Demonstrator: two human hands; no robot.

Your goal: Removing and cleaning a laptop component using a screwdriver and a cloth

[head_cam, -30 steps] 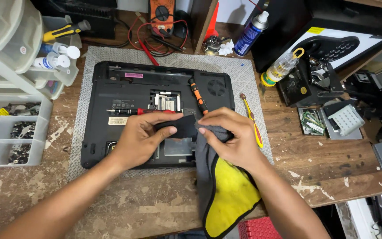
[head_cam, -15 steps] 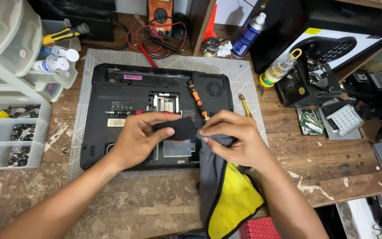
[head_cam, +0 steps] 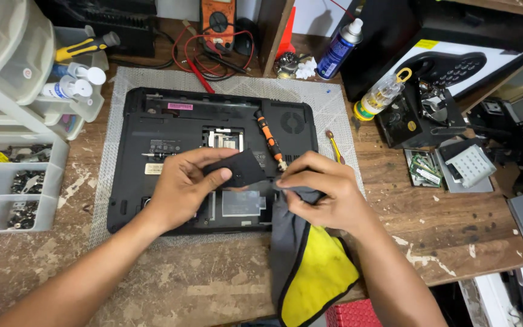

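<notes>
**Cover panel tilted up over the open laptop**

Since the earlier frame the left hand (head_cam: 180,188) has tipped the black cover panel (head_cam: 240,169) higher; its grip pinches the panel's left edge, long axis running left-right above the upturned laptop (head_cam: 152,130). The right hand (head_cam: 325,191) clenches one grey-and-yellow cloth (head_cam: 310,266). A compartment tray (head_cam: 7,188) holds small dark parts. One orange screwdriver (head_cam: 270,139) lies on the laptop.

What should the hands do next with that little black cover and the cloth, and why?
Probably rub the cloth along the small black cover. The left hand holds the cover up over the upturned laptop, and the right hand pinches a corner of the grey and yellow cloth right at the cover's edge. The open bay underneath looks uncovered, so wiping seems likelier than refitting.
</notes>
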